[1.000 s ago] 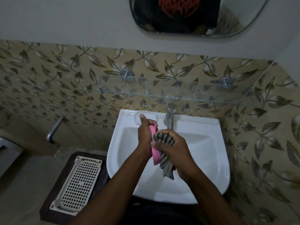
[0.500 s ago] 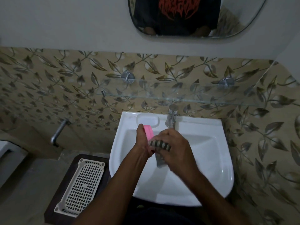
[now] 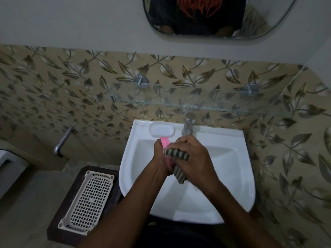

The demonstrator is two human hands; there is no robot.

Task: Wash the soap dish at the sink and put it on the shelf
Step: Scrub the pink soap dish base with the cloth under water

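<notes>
Over the white sink (image 3: 232,176) my left hand (image 3: 160,158) grips a pink soap dish (image 3: 165,141), held on edge so only its upper end and a strip lower down show. My right hand (image 3: 193,158) holds a grey striped cloth (image 3: 176,154) pressed against the dish's right side, with the cloth's tail hanging below my fingers. A glass shelf (image 3: 206,104) on two metal brackets runs along the wall above the sink.
The chrome tap (image 3: 188,123) stands at the sink's back rim, beside a moulded soap recess (image 3: 162,129). A white perforated basket (image 3: 89,197) lies on a dark stool left of the sink. A metal pipe (image 3: 62,142) juts from the left wall. A mirror (image 3: 215,17) hangs above.
My right hand has rubbed the cloth up along the dish and back toward its middle. The dish has stayed in my left hand over the basin.
</notes>
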